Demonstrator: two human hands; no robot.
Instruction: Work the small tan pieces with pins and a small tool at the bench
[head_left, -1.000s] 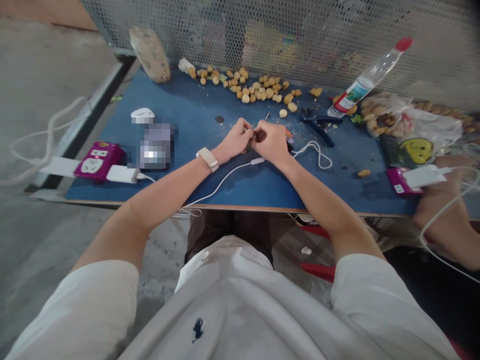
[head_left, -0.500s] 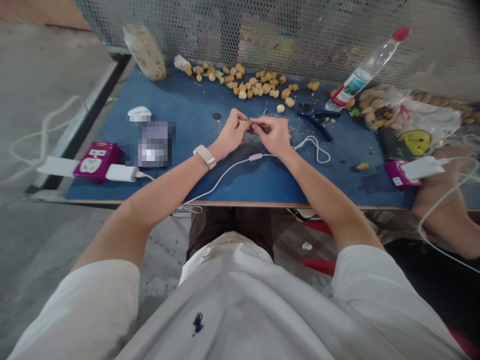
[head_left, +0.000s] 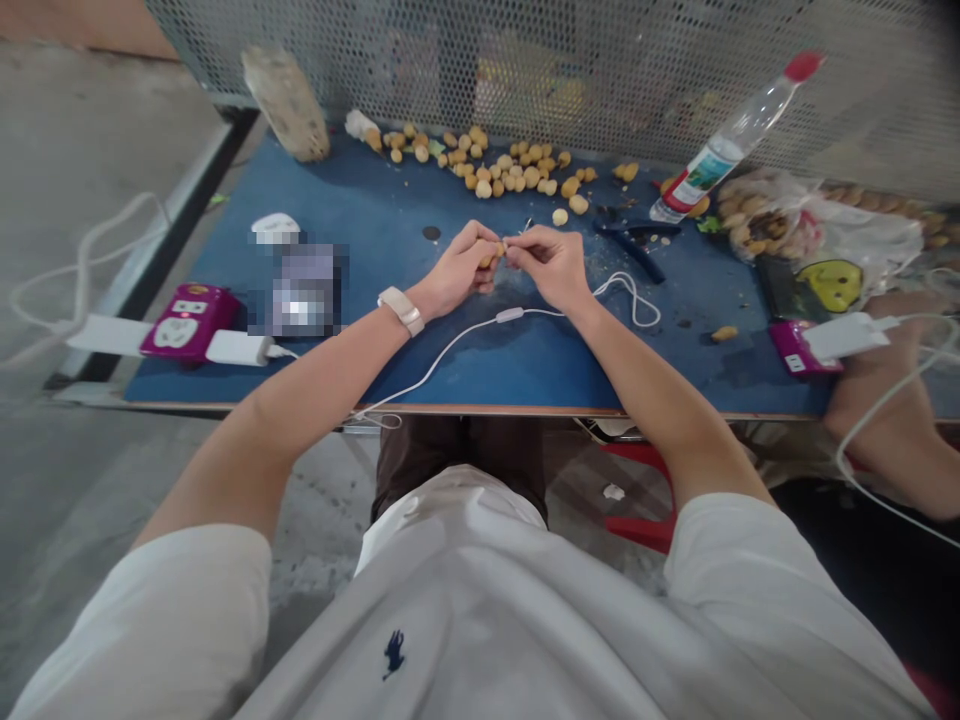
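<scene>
My left hand (head_left: 469,265) is closed around a small tan, rounded fruit that looks like a longan (head_left: 492,258), mostly hidden by the fingers. My right hand (head_left: 551,262) meets it from the right, thumb and forefinger pinched at the fruit's edge. Whatever bit lies between those fingertips is too small to make out. Behind both hands a heap of loose longans (head_left: 517,178) lies along the back of the blue table (head_left: 375,215). Dark-handled pliers or cutters (head_left: 636,248) rest right of my right hand. A white cable (head_left: 450,345) runs under my wrists.
On the left are a magenta power socket (head_left: 187,320), a blurred-out flat item (head_left: 304,290) and a tan bag (head_left: 285,105). At right stand a red-capped bottle (head_left: 705,170), a clear bag (head_left: 847,230) and another person's arm (head_left: 885,400). A perforated metal panel (head_left: 420,60) closes off the back.
My left hand has turned slightly, showing more of the longan. My right hand has shifted a little right and down, its fingertips still at the fruit. The view has moved slightly.
</scene>
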